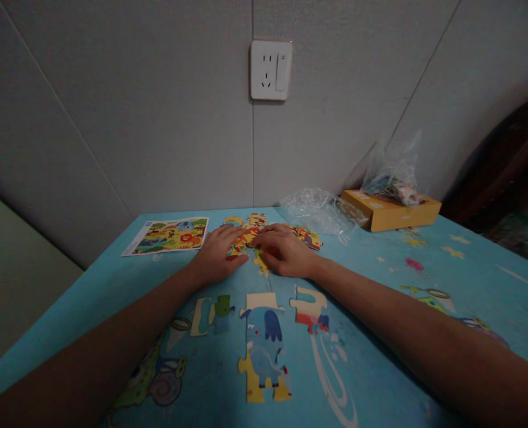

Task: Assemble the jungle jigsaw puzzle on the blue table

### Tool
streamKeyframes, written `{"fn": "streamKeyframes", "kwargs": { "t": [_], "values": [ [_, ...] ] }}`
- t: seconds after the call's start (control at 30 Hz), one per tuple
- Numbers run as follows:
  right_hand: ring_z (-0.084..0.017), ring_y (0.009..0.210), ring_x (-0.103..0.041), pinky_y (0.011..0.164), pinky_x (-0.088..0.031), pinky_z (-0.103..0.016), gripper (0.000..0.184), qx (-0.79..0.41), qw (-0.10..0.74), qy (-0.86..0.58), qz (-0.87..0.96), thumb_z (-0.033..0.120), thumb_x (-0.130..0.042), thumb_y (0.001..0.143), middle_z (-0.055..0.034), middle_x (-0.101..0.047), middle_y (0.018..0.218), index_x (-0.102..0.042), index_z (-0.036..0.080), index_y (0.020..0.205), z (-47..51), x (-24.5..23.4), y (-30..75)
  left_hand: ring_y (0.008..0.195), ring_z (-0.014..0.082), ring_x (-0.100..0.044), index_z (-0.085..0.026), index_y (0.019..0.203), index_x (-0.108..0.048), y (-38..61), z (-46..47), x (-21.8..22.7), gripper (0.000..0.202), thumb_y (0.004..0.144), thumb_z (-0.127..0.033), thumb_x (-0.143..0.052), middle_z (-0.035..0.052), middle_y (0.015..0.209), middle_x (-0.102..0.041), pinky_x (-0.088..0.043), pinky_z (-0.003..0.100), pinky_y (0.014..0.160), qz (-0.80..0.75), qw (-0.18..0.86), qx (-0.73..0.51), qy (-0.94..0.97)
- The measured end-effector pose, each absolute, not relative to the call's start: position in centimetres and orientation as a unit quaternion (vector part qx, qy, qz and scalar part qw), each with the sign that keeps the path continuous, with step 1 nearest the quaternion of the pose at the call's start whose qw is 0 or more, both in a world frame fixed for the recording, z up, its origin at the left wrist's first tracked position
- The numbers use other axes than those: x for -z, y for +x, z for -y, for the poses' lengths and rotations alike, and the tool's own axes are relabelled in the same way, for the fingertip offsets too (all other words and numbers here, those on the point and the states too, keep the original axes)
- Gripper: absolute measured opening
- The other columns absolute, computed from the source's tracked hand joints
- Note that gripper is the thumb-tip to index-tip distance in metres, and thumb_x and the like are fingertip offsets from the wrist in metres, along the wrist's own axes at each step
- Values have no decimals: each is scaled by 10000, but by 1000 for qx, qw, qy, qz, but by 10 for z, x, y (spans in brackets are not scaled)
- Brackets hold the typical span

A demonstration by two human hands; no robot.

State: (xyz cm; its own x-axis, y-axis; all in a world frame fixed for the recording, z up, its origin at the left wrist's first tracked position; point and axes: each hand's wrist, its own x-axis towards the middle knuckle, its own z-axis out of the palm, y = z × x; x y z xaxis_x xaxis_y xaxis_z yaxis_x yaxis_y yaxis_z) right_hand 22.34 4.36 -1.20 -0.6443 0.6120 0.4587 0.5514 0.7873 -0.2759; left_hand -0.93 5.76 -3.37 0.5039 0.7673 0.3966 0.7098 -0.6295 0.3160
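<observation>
My left hand (219, 252) lies with fingers stretched over a group of colourful jigsaw puzzle pieces (255, 220) near the wall. My right hand (285, 249) is beside it, fingers curled down on a puzzle piece, mostly hidden under them. A yellow-green puzzle piece (260, 263) shows between the two hands. Nearer to me lies a joined strip of elephant pieces (262, 351). To its left is a cream and green puzzle piece (210, 315), and to its right a cream and red one (310, 309).
A printed picture sheet (170, 236) of the animal scene lies at the left. At the back right are crumpled clear plastic (319, 211) and a yellow box (392, 212) with a plastic bag (395, 178) on it. A wall socket (271, 70) is above the blue patterned tabletop (370, 380).
</observation>
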Motion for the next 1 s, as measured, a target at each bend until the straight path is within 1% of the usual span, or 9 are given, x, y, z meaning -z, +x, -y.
{"fn": "streamKeyframes", "kwargs": {
  "t": [0.1,0.2,0.23,0.3,0.53,0.67,0.8,0.9,1.0],
  "values": [
    [-263,1159,-528,1041,-378,-445,390,-39,282,-347,894,201,-567,819,-110,-659,1224,-639,147,1198,-43,13,222,1301,324,-474,-143,1320,-572,-9,-58,32,546,828,-370,-639,140,1360,-587,-322,508,1134,-424,54,-263,865],
    [-326,1234,-476,1051,-343,-518,519,-17,261,-408,875,350,-595,862,-155,-585,1352,-559,122,1326,-45,17,222,1276,319,-490,-135,1296,-591,-9,-58,31,549,808,-377,-664,136,1318,-614,-348,493,1115,-431,56,-268,860],
    [-340,1243,-468,1049,-336,-531,555,-17,251,-416,874,386,-602,865,-163,-589,1346,-541,116,1347,-45,18,222,1269,320,-494,-131,1286,-600,-9,-58,31,552,799,-379,-675,137,1304,-622,-353,492,1110,-435,57,-270,857],
    [-336,1226,-482,1044,-335,-524,558,-23,242,-410,879,399,-602,877,-160,-631,1279,-533,113,1351,-46,19,222,1253,319,-502,-126,1267,-615,-9,-57,30,547,785,-372,-693,139,1281,-633,-361,491,1101,-441,56,-275,853],
    [-294,1093,-536,984,-377,-466,494,-25,262,-383,886,381,-658,840,-133,-664,1153,-575,131,1259,-46,15,222,1180,301,-549,-167,1218,-647,-9,-55,28,486,754,-301,-707,105,1200,-672,-402,478,1060,-418,49,-297,857],
    [-277,1020,-543,938,-401,-425,381,4,305,-387,870,370,-685,796,-114,-655,1054,-631,148,1101,-44,13,221,1158,279,-574,-177,1178,-654,-7,-54,25,429,762,-276,-686,101,1203,-666,-411,457,1056,-396,41,-333,855],
    [-275,953,-540,878,-422,-407,263,64,356,-465,808,391,-649,830,-113,-639,968,-650,162,959,-47,13,223,1130,257,-586,-160,1156,-656,-8,-54,22,384,812,-331,-646,112,1184,-646,-436,431,1036,-425,46,-382,819],
    [-295,977,-539,884,-426,-426,279,88,339,-539,766,407,-596,884,-144,-644,1007,-682,144,925,-51,16,226,1086,263,-598,-149,1122,-665,-10,-56,20,407,813,-413,-654,112,1148,-641,-464,430,1004,-479,51,-409,775],
    [-341,1095,-521,939,-408,-476,348,88,283,-587,753,423,-548,920,-190,-627,1167,-730,130,966,-52,17,228,1090,272,-592,-162,1135,-653,-13,-59,21,386,834,-403,-623,104,1152,-635,-470,447,996,-515,44,-420,746]
  ]
}}
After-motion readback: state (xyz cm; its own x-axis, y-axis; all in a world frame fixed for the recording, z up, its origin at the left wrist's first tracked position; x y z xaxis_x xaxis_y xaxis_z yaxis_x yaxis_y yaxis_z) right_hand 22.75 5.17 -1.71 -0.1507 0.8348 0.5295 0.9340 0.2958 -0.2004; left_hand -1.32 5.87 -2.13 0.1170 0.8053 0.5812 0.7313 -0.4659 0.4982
